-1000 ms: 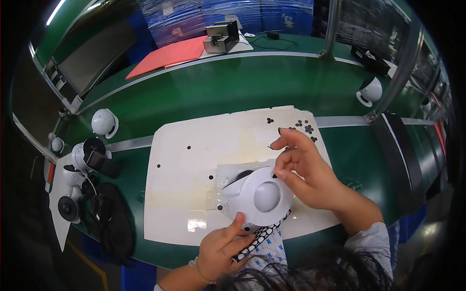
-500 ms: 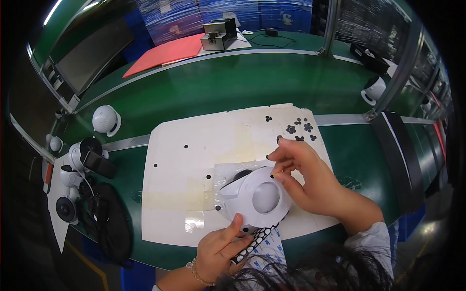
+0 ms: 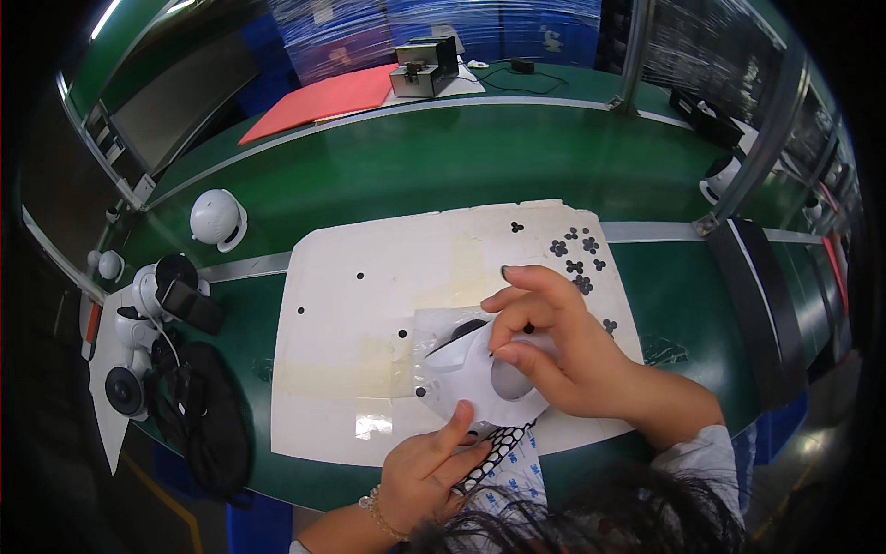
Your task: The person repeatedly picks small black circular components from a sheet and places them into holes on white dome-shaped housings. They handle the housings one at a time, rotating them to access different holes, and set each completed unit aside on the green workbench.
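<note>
A white rounded camera housing point(image 3: 454, 382) with a large round opening lies tilted on bubble wrap on the white board. At its lower edge my left hand point(image 3: 429, 471) is closed, thumb on the rim. Its other fingers lie by a black strip with rows of white holes point(image 3: 498, 453) on printed backing film point(image 3: 519, 478). Above the housing my right hand point(image 3: 554, 342) pinches a small black dot sticker between thumb and finger, mostly hidden. Another dark dot shows on a raised fingertip. The right hand covers part of the opening.
The white board point(image 3: 346, 342) carries single black dots and, at the far right, clusters of dots point(image 3: 581, 268). White cameras and a black pouch point(image 3: 214, 415) are at the left. A long black box point(image 3: 761, 314) stands right; a metal case point(image 3: 425, 69) sits at the back.
My right hand has moved left, its pinched fingertips now over the housing's upper part and covering more of the opening. My left hand keeps its place at the lower rim.
</note>
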Demonstrator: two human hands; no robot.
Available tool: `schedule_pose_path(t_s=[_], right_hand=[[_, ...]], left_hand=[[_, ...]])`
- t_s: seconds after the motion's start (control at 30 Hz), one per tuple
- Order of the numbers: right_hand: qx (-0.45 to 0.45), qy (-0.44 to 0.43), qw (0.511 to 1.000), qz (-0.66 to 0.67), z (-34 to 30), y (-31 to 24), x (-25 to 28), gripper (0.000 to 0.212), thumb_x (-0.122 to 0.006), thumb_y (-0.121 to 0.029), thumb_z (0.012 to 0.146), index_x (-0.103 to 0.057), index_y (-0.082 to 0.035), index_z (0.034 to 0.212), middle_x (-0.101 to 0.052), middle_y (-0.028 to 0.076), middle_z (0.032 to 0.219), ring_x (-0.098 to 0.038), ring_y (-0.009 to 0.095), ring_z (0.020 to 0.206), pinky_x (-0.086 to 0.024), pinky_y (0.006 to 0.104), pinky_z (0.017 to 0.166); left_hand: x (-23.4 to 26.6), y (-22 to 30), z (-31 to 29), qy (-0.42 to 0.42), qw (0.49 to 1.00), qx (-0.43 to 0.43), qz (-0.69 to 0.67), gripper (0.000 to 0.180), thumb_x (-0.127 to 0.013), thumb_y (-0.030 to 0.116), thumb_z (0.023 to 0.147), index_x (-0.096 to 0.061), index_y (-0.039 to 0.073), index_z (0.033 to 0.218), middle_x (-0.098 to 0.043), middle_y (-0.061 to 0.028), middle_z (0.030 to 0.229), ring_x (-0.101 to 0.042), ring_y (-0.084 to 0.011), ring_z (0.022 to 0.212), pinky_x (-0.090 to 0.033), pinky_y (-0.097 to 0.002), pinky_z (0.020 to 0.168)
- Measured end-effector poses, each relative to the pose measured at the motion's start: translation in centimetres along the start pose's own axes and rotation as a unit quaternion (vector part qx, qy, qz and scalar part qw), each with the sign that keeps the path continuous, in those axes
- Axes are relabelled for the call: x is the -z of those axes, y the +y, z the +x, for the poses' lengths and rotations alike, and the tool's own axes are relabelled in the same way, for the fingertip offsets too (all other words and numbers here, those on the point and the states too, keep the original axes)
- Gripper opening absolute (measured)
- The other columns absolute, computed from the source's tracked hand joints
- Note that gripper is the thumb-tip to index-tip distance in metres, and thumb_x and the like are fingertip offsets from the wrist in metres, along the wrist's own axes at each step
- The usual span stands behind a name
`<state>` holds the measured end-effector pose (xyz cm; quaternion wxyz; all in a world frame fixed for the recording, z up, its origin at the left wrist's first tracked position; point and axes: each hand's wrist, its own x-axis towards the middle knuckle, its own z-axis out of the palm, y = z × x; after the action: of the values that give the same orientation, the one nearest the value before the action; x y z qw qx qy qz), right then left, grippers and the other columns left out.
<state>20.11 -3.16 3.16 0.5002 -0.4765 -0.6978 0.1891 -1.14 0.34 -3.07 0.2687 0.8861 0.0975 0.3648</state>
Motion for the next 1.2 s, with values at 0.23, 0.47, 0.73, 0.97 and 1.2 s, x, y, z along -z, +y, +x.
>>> schedule_pose_path(t_s=[0.23, 0.47, 0.73, 0.97, 1.2], right_hand=[[-0.021, -0.026, 0.999, 0.011, 0.5, -0.1, -0.3, 0.059, -0.054, 0.004, 0.08, -0.024, -0.003, 0.129, -0.057, 0.007, 0.084, -0.054, 0.024, 0.1, -0.034, 0.0368, 0.092], [0.017, -0.037, 0.999, -0.035, 0.3, 0.3, -0.2, 0.063, -0.055, 0.005, 0.079, -0.019, -0.003, 0.13, -0.058, 0.007, 0.085, -0.054, 0.024, 0.102, -0.036, 0.0365, 0.09], [0.124, 0.025, 0.961, -0.247, -0.6, -0.3, -0.4, 0.052, -0.062, 0.001, 0.073, -0.044, -0.009, 0.12, -0.062, 0.004, 0.091, -0.054, 0.027, 0.101, -0.032, 0.0439, 0.091], [0.027, 0.008, 0.979, -0.204, -3.4, -1.4, 0.3, 0.021, -0.066, -0.012, 0.074, -0.061, -0.011, 0.094, -0.034, 0.018, 0.134, -0.023, 0.04, 0.128, -0.017, 0.0483, 0.101], [-0.061, -0.035, 0.994, -0.084, -4.5, -1.1, -0.8, 0.006, -0.061, -0.015, 0.08, -0.062, -0.011, 0.084, -0.018, 0.021, 0.143, -0.007, 0.043, 0.133, -0.011, 0.0474, 0.103]], left_hand=[[0.2, 0.2, 0.0, -0.013, 1.0, 0.011, 0.014, 0.032, -0.071, 0.012, 0.061, -0.064, 0.005, 0.091, -0.046, -0.0193, 0.127, -0.063, -0.022, 0.069, -0.05, -0.0282, 0.059], [0.2, 0.2, -0.1, -0.033, 0.999, 0.021, 0.014, 0.032, -0.071, 0.014, 0.062, -0.064, 0.004, 0.091, -0.044, -0.0184, 0.129, -0.063, -0.0226, 0.069, -0.05, -0.0286, 0.059], [0.2, 0.2, 0.1, -0.015, 1.0, 0.008, 0.007, 0.034, -0.069, 0.007, 0.059, -0.063, 0.003, 0.091, -0.043, -0.0192, 0.13, -0.062, -0.0233, 0.068, -0.049, -0.0298, 0.057], [0.3, 0.3, 0.3, -0.016, 1.0, -0.001, 0.02, 0.038, -0.069, 0.004, 0.053, -0.063, 0.002, 0.091, -0.042, -0.019, 0.131, -0.061, -0.024, 0.068, -0.048, -0.0301, 0.057], [-0.2, -0.1, 0.2, -0.005, 1.0, -0.001, 0.021, 0.032, -0.068, -0.002, 0.054, -0.064, 0.001, 0.087, -0.043, -0.0206, 0.129, -0.062, -0.0214, 0.068, -0.049, -0.0275, 0.057]])
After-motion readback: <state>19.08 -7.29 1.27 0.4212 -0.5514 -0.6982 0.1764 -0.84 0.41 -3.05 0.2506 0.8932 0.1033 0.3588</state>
